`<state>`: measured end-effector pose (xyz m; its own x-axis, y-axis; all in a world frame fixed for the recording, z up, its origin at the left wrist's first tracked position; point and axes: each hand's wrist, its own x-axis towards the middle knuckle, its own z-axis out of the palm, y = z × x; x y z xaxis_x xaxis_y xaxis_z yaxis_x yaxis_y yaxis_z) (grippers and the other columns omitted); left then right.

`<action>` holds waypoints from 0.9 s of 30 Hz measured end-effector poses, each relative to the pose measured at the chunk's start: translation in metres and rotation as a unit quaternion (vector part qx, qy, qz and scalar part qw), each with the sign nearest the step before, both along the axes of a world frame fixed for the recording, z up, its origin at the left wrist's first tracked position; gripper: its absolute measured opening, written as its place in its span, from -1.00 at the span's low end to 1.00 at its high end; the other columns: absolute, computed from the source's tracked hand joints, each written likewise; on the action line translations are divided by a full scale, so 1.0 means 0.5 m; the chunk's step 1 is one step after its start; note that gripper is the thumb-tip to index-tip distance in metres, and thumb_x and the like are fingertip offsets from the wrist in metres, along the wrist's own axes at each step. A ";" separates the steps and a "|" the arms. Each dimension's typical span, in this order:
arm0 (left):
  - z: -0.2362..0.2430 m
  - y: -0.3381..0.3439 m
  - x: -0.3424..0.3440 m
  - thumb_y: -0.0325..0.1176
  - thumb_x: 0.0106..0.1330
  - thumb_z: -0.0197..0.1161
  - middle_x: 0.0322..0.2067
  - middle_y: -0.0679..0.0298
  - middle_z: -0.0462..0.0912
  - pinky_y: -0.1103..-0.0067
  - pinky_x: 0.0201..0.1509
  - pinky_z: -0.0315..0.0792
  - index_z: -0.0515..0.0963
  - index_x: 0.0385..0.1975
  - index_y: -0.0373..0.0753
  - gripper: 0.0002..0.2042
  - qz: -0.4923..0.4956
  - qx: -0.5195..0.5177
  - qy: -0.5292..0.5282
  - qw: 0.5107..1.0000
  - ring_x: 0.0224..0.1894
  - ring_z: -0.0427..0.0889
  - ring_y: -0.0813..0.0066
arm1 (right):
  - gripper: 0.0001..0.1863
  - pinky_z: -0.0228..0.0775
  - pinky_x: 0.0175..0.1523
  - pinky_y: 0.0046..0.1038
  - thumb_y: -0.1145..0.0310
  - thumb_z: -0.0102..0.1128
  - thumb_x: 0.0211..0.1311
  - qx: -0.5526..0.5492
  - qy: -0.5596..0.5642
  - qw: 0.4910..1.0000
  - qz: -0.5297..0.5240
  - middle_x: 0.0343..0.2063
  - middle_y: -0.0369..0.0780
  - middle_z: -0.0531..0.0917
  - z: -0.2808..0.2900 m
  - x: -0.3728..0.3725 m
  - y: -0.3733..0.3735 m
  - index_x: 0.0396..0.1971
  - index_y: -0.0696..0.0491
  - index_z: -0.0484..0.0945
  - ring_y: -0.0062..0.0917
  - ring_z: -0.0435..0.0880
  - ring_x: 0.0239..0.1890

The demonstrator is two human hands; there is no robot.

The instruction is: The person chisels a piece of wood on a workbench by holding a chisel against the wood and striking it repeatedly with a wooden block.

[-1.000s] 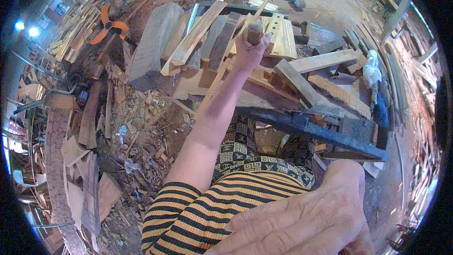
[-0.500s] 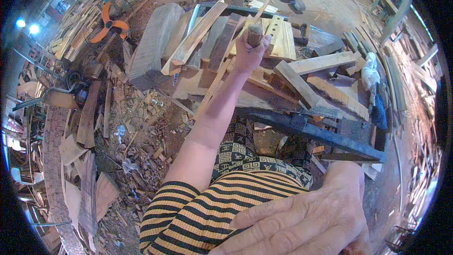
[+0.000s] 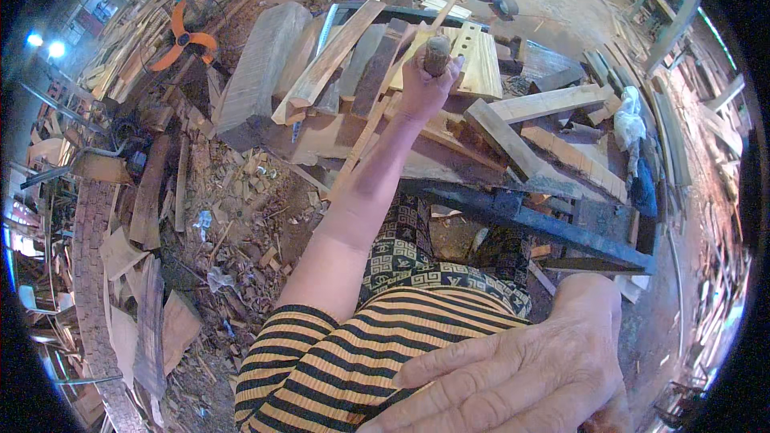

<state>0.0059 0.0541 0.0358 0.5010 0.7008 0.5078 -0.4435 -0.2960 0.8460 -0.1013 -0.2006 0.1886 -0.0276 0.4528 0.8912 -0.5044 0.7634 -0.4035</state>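
Note:
My left hand [image 3: 425, 90] is stretched out over the workbench, its fingers wrapped round an upright wooden handle [image 3: 437, 56]. Only the rounded brown top of that handle shows; its lower end is hidden by the hand. Just beyond the fist lies a pale yellow board [image 3: 480, 64] with a row of round dark holes. My right hand [image 3: 513, 373] is large and close at the bottom right, back upward, in front of my striped shirt. Its fingers are extended and point left; nothing shows in it, though the fingertips are partly cut off by the lower edge.
A thick grey timber [image 3: 258, 72] and several long boards lie on the bench's left. Short blocks and a white plastic bag [image 3: 629, 119] are on its right. A dark beam [image 3: 561, 234] crosses in front. Chips and offcuts cover the ground left, near an orange-bladed fan [image 3: 184, 38].
My left fist and the handle have shifted very slightly to the right. The right hand stays practically where it was.

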 end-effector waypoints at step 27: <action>-0.003 0.003 0.000 -0.53 0.13 0.25 -0.54 0.43 0.51 0.68 -0.37 0.41 0.47 -0.37 -0.30 -0.89 0.020 0.035 0.009 0.999 -0.46 0.45 0.74 | 0.01 0.27 0.20 -0.04 -0.37 -0.24 0.20 0.026 0.019 0.998 -0.056 0.05 0.34 0.37 -0.005 0.012 0.014 0.05 0.48 0.33 0.08 0.40 0.15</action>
